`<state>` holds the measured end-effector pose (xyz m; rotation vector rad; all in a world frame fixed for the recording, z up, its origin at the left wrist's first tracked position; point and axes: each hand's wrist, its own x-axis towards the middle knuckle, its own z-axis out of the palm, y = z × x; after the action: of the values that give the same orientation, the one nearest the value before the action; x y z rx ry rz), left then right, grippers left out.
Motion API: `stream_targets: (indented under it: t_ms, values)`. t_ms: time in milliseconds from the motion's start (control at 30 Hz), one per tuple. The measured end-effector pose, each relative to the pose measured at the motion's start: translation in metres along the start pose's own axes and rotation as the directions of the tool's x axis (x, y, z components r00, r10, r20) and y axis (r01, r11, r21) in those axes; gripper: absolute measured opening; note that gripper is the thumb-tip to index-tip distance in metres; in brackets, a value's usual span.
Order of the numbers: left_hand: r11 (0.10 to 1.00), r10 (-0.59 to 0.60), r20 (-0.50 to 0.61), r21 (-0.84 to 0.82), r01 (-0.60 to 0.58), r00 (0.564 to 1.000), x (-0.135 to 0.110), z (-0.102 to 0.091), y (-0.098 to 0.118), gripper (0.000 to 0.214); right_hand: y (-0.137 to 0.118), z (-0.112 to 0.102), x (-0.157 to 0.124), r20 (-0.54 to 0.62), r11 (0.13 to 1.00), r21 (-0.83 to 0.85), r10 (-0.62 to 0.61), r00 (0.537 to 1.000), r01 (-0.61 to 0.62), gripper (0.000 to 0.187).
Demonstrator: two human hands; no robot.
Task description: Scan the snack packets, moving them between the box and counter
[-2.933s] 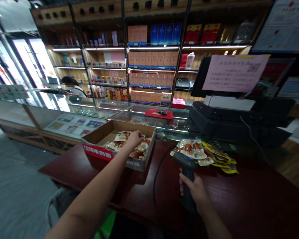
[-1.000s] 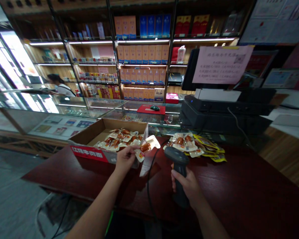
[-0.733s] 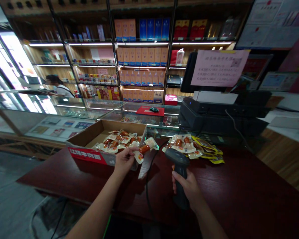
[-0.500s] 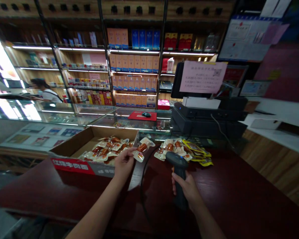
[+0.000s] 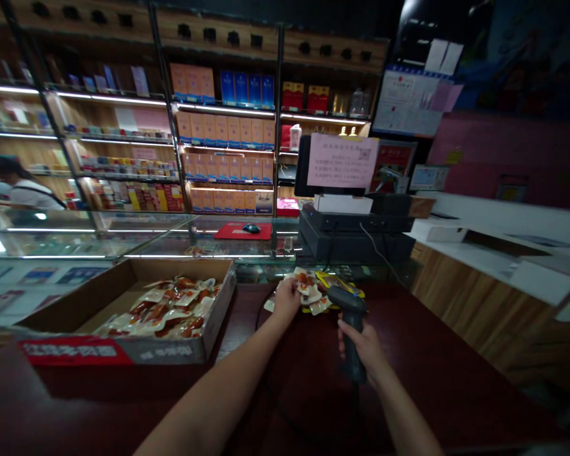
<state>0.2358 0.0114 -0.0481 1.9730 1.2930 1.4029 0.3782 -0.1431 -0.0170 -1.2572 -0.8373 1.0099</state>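
My left hand is closed at the pile on the right, its fingertips pinching a clear vacuum-sealed snack packet with reddish-brown food inside. Other such packets lie under and around it, partly covered by the hand. My right hand is wrapped round the grip of a dark handheld barcode scanner, whose head points up and left towards the pile. Yellow packets lie just behind the scanner. To the left, more sealed snack packets fill the right part of an open cardboard box.
A dark red table carries box and piles. Behind it are a glass counter, a red mouse pad with a mouse, and a monitor bearing a pink sheet. A person is at the far left. The scanner's cable crosses the table.
My left hand has carried a snack packet from beside the box rightward to the pile. My right hand still holds the scanner. The view has turned to the right.
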Motion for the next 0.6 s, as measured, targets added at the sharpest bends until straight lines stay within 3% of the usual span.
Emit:
stream_targets:
  t_ms: [133, 333, 467, 600]
  values:
    - [0.983, 0.033, 0.132, 0.173, -0.056, 0.991, 0.003, 0.004, 0.000, 0.022, 0.002, -0.005, -0.005, -0.003, 1.000, 0.016, 0.014, 1.000, -0.014, 0.038]
    - [0.976, 0.133, 0.114, 0.160, -0.150, 0.985, 0.002, -0.026, 0.006, 0.028, 0.010, 0.003, -0.005, 0.029, 0.999, 0.031, 0.026, 0.999, -0.027, 0.038]
    - [0.963, 0.192, 0.003, 0.192, -0.189, 0.981, 0.009, -0.080, 0.000, 0.026, 0.016, 0.021, -0.003, 0.102, 0.996, 0.084, 0.022, 0.995, -0.031, 0.041]
    - [0.922, 0.160, -0.117, 0.373, -0.106, 0.980, 0.028, -0.159, -0.026, 0.030, 0.020, 0.052, 0.004, 0.198, 0.988, 0.154, -0.018, 0.980, -0.013, 0.035]
